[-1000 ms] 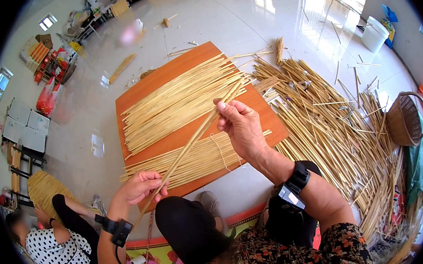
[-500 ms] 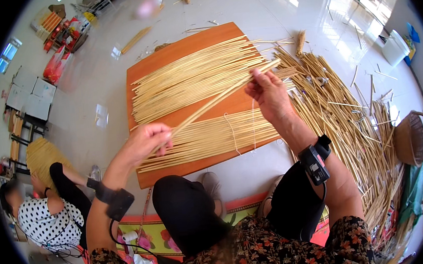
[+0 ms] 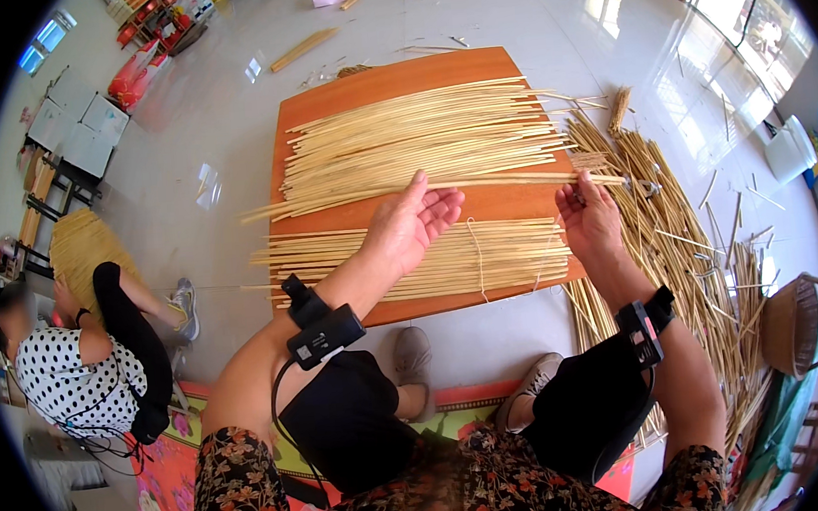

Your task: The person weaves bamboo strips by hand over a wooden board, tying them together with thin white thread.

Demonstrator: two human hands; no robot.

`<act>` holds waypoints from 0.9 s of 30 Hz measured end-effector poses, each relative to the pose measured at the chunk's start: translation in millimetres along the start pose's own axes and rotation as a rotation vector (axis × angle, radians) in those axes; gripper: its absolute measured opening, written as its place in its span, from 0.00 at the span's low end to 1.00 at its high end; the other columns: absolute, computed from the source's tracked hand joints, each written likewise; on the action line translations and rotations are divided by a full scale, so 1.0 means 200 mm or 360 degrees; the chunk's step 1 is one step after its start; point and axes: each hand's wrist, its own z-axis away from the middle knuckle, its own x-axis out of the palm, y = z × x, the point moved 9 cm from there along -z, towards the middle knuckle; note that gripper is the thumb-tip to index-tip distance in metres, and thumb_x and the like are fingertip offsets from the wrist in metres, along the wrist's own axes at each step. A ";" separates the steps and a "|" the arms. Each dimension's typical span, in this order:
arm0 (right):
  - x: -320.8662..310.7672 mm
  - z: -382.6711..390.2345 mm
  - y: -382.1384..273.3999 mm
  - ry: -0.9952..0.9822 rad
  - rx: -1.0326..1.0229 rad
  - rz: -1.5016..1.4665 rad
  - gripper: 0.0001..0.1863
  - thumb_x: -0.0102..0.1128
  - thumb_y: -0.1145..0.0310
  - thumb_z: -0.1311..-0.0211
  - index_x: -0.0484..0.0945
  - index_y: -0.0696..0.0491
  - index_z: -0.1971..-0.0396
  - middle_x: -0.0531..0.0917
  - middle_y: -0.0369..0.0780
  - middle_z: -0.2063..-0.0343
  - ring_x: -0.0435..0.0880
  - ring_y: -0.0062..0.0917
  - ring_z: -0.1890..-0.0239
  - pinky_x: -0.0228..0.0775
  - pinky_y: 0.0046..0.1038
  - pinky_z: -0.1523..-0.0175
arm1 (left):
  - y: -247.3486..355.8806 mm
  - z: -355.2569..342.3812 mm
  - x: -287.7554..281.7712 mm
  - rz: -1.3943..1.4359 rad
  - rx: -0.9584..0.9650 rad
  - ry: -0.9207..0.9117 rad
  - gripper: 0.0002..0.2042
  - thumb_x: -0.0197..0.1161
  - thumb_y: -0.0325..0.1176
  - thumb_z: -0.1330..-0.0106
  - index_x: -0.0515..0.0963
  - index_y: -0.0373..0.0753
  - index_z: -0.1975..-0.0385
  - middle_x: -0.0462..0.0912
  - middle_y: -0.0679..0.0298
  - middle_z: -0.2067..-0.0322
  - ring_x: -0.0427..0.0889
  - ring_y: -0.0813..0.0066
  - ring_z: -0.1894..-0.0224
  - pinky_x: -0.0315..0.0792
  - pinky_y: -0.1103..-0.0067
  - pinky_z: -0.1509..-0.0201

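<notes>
An orange board [image 3: 329, 218] bears two bands of straw-coloured reeds: a wide upper band [image 3: 418, 130] and a lower one [image 3: 362, 264], which has pale string across it. My right hand [image 3: 587, 203], at the board's right side, grips the end of a pair of long reeds [image 3: 513, 178] that lie level along the upper band's near edge. My left hand [image 3: 416, 216] is palm up at the middle of these reeds, touching or just beside them, with fingers apart and loosely curved.
A co-worker in polka dots [image 3: 82, 377] sits at left beside a woven reed piece [image 3: 96, 242]. Loose reeds [image 3: 676, 234] cover the floor at right, near a wicker basket [image 3: 789, 326] and a white bucket [image 3: 790, 149]. A patterned mat [image 3: 163, 486] lies beneath me.
The held reeds have turned from diagonal to level across the board. My left hand has moved up and right and opened; my right hand has moved rightward along with the reeds.
</notes>
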 end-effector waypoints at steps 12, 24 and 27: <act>-0.20 -0.13 0.01 0.0127 0.0075 0.0137 0.08 0.59 0.65 0.33 0.74 0.54 0.67 0.77 0.34 0.74 0.79 0.21 0.71 0.80 0.24 0.64 | 0.05 0.00 -0.03 -0.0136 0.0282 -0.0069 0.10 0.63 0.37 0.32 0.77 0.42 0.55 0.82 0.63 0.62 0.83 0.71 0.53 0.79 0.79 0.53; -0.09 -0.20 0.09 -0.0042 0.0192 0.0032 0.06 0.59 0.68 0.33 0.79 0.55 0.64 0.79 0.35 0.75 0.79 0.19 0.72 0.79 0.20 0.62 | 0.12 -0.06 -0.09 -0.0220 0.0431 -0.0011 0.12 0.63 0.39 0.33 0.77 0.40 0.57 0.83 0.59 0.62 0.84 0.70 0.56 0.79 0.79 0.55; -0.12 -0.22 0.09 -0.0007 0.0163 0.0073 0.05 0.60 0.69 0.34 0.76 0.54 0.66 0.78 0.36 0.74 0.80 0.20 0.70 0.80 0.21 0.63 | 0.11 -0.07 -0.08 -0.0219 0.0450 -0.0016 0.12 0.63 0.39 0.33 0.77 0.39 0.58 0.84 0.58 0.63 0.85 0.70 0.57 0.80 0.78 0.55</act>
